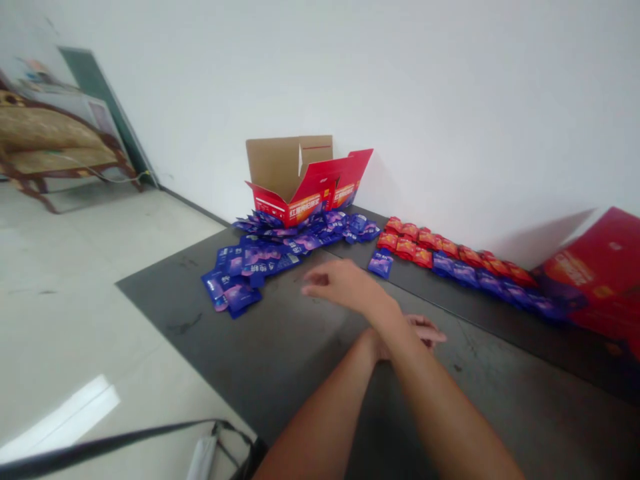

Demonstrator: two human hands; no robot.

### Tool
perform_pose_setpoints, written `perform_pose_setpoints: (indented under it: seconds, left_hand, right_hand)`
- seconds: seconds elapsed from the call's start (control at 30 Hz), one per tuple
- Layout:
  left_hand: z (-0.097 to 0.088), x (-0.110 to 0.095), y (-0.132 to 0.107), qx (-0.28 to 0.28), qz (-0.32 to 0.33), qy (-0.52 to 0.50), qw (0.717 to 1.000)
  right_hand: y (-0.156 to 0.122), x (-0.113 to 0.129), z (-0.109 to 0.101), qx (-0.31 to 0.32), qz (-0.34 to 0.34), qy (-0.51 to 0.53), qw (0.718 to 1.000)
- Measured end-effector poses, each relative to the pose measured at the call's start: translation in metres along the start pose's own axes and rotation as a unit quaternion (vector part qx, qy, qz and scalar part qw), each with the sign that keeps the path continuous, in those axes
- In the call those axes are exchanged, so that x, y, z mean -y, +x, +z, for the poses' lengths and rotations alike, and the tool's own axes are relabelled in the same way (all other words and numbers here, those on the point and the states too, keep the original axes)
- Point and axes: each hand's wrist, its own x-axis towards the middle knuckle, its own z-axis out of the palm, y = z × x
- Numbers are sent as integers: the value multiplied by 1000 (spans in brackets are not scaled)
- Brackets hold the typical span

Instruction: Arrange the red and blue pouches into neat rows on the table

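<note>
Forearms crossed at the wrists over a dark mat [295,350], right on top. My right grip [343,285] is open and empty, fingers loosely extended and pointing left toward the heap of blue packets [255,263]. The heap fans out from the front of an open cardboard box [295,180], its packets lying at mixed angles. Its nearest packets sit just beyond my right fingertips [311,288], not touching them.

A lone blue packet [381,264] lies apart from the heap, up and to the right of my right grip, also untouched. Its longer edge runs nearly crosswise to my view, dipping slightly to the right.

My left grip [421,330] is tucked under the right forearm, partly hidden, fingers pointing right and holding nothing. Farther right along the wall [450,113], a row of red packets [415,245] runs beside a row of blue packets [480,280], toward a red carton [590,273].
</note>
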Motion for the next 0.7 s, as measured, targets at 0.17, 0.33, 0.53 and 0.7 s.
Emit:
perform_pose_setpoints:
  seconds: [0.17,0.33,0.53,0.7]
  left_hand:
    - [3,-7,-8,6,16,-53,998]
    - [1,-14,-17,27,59,-197,978]
    - [-1,-21,-24,43,88,-292,951]
    - [0,-22,-27,32,92,-298,949]
  right_hand:
    - [67,-1,74,-53,9,-62,997]
    - [80,-21,92,-80,16,-112,990]
    - [77,-31,101,-53,-39,-149,987]
    - [77,-28,106,-27,-29,-185,982]
